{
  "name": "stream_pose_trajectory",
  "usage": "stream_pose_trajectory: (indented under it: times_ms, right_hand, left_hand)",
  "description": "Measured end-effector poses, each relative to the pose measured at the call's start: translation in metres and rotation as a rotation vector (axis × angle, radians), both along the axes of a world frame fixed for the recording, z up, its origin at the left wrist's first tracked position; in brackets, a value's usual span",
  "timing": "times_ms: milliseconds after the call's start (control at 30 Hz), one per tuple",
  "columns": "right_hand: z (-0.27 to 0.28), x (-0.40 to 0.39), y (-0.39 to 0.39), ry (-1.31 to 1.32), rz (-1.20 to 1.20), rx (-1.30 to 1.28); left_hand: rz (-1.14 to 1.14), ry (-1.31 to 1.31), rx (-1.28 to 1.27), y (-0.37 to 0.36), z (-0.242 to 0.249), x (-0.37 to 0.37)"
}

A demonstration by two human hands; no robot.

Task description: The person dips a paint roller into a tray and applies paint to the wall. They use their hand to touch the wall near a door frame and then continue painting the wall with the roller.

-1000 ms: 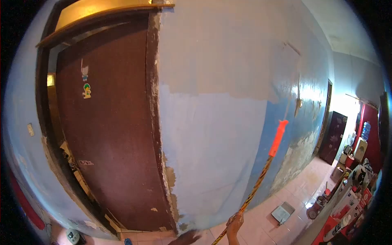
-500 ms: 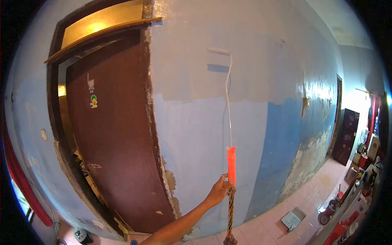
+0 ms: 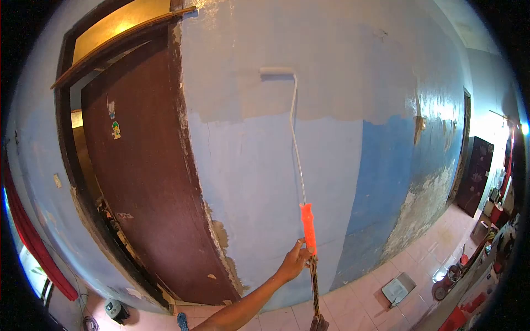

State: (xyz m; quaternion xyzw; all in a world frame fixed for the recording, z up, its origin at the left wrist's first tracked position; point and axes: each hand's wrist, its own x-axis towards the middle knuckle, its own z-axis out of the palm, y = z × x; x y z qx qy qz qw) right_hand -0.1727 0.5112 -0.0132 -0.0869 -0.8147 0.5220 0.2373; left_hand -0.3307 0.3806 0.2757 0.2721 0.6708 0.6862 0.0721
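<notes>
A long-handled paint roller reaches up in front of me, its pale roller sleeve level against the upper wall, with a thin shadow close underneath. Its bent wire frame runs down to an orange handle, which is joined to a brown twisted-looking pole. My left hand is closed around the join, just at the handle's lower end. Lower down, at the bottom edge of the view, my right hand grips the pole; most of it is cut off.
Behind the roller, the wall has grey-white, light-blue and darker-blue areas. A brown door stands at left in a worn frame. On the tiled floor at right lies a paint tray; household items crowd the right edge. A slipper lies near the doorway.
The roller sleeve has come closer to the wall, its shadow now nearly meeting it, and the roller leans more to the left. My view has turned slightly. Both hands keep their hold.
</notes>
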Motion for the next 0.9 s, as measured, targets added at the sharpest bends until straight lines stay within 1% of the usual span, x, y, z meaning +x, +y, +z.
stream_pose_trajectory:
  times_ms: [67, 133, 200, 267, 333, 400, 433, 467, 500, 533, 600, 667, 700, 767, 833, 900]
  right_hand:
    - [0.009, -0.009, 0.0, -0.04, 0.035, -0.035]
    - [0.059, -0.026, -0.009, 0.073, -0.023, -0.024]
    - [0.062, -0.066, -0.006, 0.096, 0.014, -0.063]
    - [0.141, -0.074, -0.014, 0.022, 0.085, -0.109]
    - [0.19, -0.091, -0.02, 0.072, 0.126, -0.194]
    - [0.217, -0.118, -0.021, 0.292, 0.075, -0.076]
    - [0.237, -0.123, -0.02, 0.29, 0.076, -0.073]
    - [0.257, -0.126, -0.02, 0.299, 0.09, -0.136]
    - [0.269, -0.126, -0.02, 0.308, 0.106, -0.2]
    - [0.272, -0.124, -0.019, 0.308, 0.108, -0.199]
    - [0.275, -0.122, -0.011, 0.232, 0.087, -0.147]
    - [0.256, -0.111, -0.007, 0.247, 0.092, -0.128]
    - [0.239, -0.103, -0.004, 0.262, 0.096, -0.108]
    - [0.164, -0.103, 0.008, 0.2, 0.065, -0.089]
    - [0.13, -0.077, 0.014, 0.171, 0.057, 0.006]
    - [0.078, -0.058, 0.018, 0.134, 0.094, -0.139]
  left_hand:
    - [0.042, 0.038, 0.006, 0.001, 0.006, -0.013]
    - [0.071, 0.039, 0.008, -0.001, 0.02, -0.016]
    - [0.092, 0.065, 0.03, -0.006, 0.032, -0.016]
    - [0.097, 0.052, 0.056, -0.009, 0.042, -0.007]
    - [0.106, 0.038, 0.081, -0.011, 0.046, -0.002]
    - [0.093, 0.043, 0.088, -0.013, 0.047, 0.0]
    - [0.093, 0.042, 0.091, -0.014, 0.048, 0.0]
    - [0.082, 0.062, 0.092, -0.016, 0.049, -0.001]
    - [0.072, 0.082, 0.093, -0.017, 0.05, -0.002]
    - [0.074, 0.082, 0.094, -0.017, 0.051, -0.003]
    - [0.065, 0.107, 0.083, -0.018, 0.052, -0.006]
    - [0.061, 0.099, 0.07, -0.017, 0.053, -0.009]
    - [0.058, 0.091, 0.057, -0.015, 0.052, -0.01]
    - [0.045, 0.071, 0.063, -0.011, 0.048, -0.012]
    - [0.033, 0.052, 0.066, -0.006, 0.044, -0.014]
    - [0.02, 0.023, 0.03, 0.001, 0.038, -0.016]
